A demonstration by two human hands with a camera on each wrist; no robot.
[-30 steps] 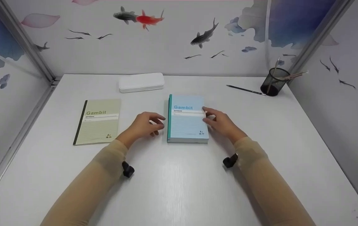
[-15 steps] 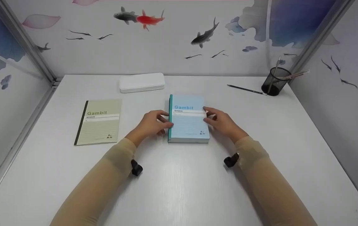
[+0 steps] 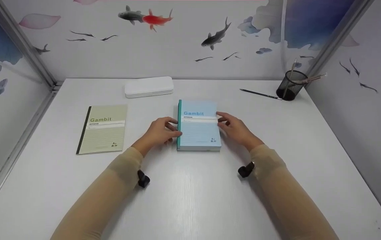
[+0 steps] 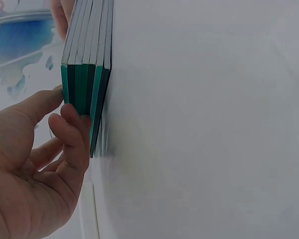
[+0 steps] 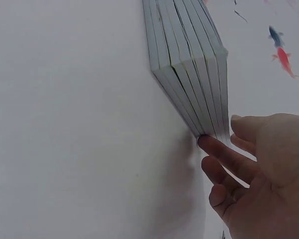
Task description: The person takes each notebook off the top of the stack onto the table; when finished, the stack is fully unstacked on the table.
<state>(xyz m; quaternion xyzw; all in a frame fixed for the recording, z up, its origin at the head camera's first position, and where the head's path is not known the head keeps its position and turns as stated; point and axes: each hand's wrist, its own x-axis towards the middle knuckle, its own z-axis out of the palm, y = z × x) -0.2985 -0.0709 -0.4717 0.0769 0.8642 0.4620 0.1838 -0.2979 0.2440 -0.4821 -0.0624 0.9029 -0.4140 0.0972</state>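
A stack of several notebooks [image 3: 199, 133] with a light blue "Gambit" cover on top lies flat on the white table, green spines to the left. My left hand [image 3: 161, 131] is at the spine side, its thumb at the top cover's edge. In the left wrist view the bent fingers [image 4: 74, 134] touch the green spines. On the opposite side, my right hand [image 3: 237, 130] has its fingertips at the page edges. One finger [image 5: 226, 157] touches the lower part of the stack in the right wrist view, while the thumb stands slightly off it.
An olive "Gambit" notebook [image 3: 103, 133] lies left of the stack. Behind are a white case [image 3: 149, 87] and a black pencil [image 3: 260, 94]. A mesh pen cup [image 3: 290, 87] stands at the back right. Printed panels [image 3: 177, 60] wall the table in.
My left hand has moved right from beside the stack and now touches its spine side. The right hand has stayed at the page edges. The olive notebook has not moved.
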